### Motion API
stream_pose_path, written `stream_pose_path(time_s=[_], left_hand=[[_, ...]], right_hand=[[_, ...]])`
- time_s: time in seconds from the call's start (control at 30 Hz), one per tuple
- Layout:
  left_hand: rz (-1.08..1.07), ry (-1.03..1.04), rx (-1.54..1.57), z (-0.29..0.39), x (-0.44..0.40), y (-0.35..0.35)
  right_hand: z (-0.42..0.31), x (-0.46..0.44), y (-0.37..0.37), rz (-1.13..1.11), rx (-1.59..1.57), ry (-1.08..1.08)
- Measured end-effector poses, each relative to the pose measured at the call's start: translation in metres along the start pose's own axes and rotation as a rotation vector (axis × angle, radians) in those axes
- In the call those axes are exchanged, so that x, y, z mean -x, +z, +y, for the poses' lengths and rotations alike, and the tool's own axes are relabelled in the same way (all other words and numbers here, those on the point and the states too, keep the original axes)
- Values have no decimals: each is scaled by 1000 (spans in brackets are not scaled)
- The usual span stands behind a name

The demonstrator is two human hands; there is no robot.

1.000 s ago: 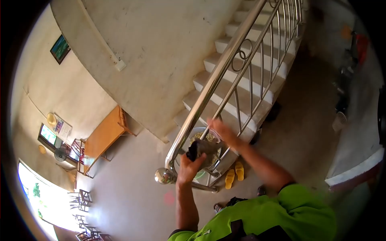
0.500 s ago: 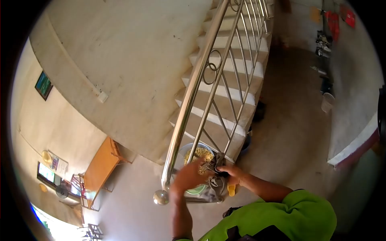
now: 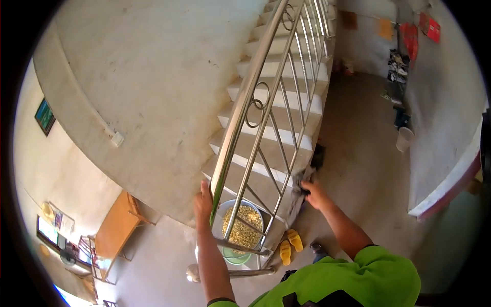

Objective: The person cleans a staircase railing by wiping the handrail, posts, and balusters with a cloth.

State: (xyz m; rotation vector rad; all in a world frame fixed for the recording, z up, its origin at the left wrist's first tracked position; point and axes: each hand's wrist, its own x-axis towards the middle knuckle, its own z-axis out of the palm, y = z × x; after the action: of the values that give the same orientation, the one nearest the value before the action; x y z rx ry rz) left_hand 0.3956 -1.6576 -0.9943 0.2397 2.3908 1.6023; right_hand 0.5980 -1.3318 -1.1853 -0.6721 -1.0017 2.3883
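Observation:
My left hand (image 3: 203, 205) is wrapped around the lower part of the shiny metal handrail (image 3: 234, 123), its thumb pointing up along it. Over on the right, my right hand (image 3: 316, 195) grips a crumpled dark grey cloth (image 3: 303, 182) at the outer side of the stairs. The cloth hangs beside the railing's lower bars, and its lower extent is hard to make out. Between my hands, behind the bars, a basin (image 3: 219, 214) holds yellowish grains or pieces (image 3: 244, 229). A green bowl or basin (image 3: 238, 260) shows partly below it.
Concrete stairs (image 3: 276, 118) rise ahead along the railing. Yellow slippers (image 3: 289, 247) lie on the floor near my foot (image 3: 319, 249). A wooden table (image 3: 113, 230) stands at the left. Along the right wall are a pale bucket (image 3: 404, 139) and several shoes (image 3: 397, 69).
My hands were together on the cloth above the basin. The left has moved onto the handrail; the right has carried the cloth up and right. The basin and slippers are now more visible.

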Motion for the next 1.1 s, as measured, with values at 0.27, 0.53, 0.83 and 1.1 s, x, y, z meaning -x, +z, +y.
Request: stream_pose_path(time_s=[0.27, 0.53, 0.83, 1.1], left_hand=[[448, 167, -419, 11, 21, 18], [606, 210, -353, 8, 20, 23], [615, 226, -305, 12, 24, 26], [639, 229, -297, 6, 20, 25]], right_hand=[[-188, -115, 130, -251, 565, -622], [-16, -224, 68, 60, 849, -946], [-84, -185, 128, 6, 459, -625], [-143, -110, 213, -70, 664, -1250]])
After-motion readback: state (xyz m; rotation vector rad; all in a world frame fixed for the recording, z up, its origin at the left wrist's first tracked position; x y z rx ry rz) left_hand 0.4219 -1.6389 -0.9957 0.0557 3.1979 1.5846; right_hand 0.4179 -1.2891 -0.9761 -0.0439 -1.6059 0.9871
